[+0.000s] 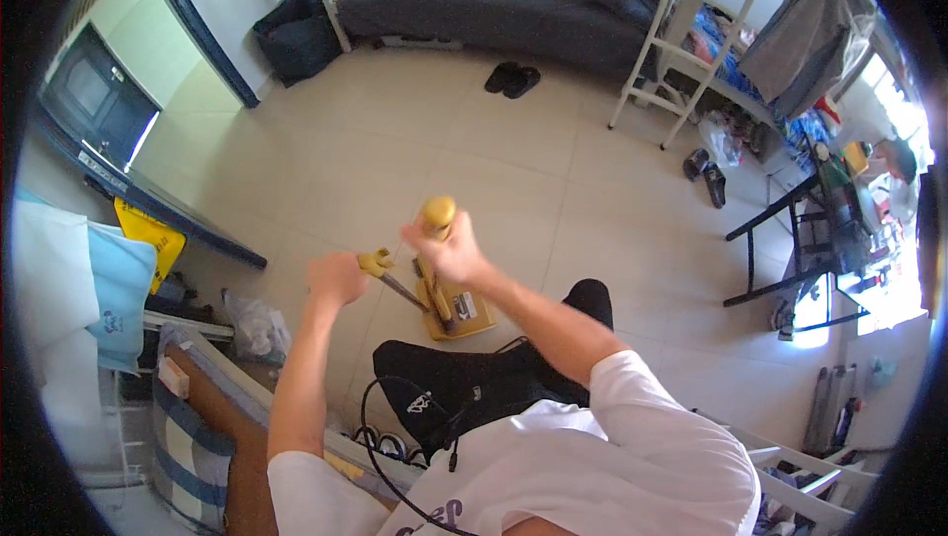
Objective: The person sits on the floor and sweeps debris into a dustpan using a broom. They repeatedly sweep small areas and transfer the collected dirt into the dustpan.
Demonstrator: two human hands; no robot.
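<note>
Left hand: the left hand [336, 279], left of centre, is closed in a fist around the yellow end of a grey-shafted tool [403, 291]; individual fingers hard to make out.
Tool: shaft slants down and right, its lower end overlapping the yellow case [478, 326]; contact cannot be told. Held by the end, probably to leave the shaft free.
Right hand: the right hand [454, 252], at mid-frame, has its fingers wrapped around a yellow round-ended object [437, 210]; end faces the camera, kind unclear.
Yellow case: on the tiled floor [504, 181], just below the right hand, likely set there for easy reach from both sides.
Arms: left forearm rises nearly upright from lower left; right forearm slants up-left from the white sleeve [642, 388]. Hands near each other, apart.
</note>
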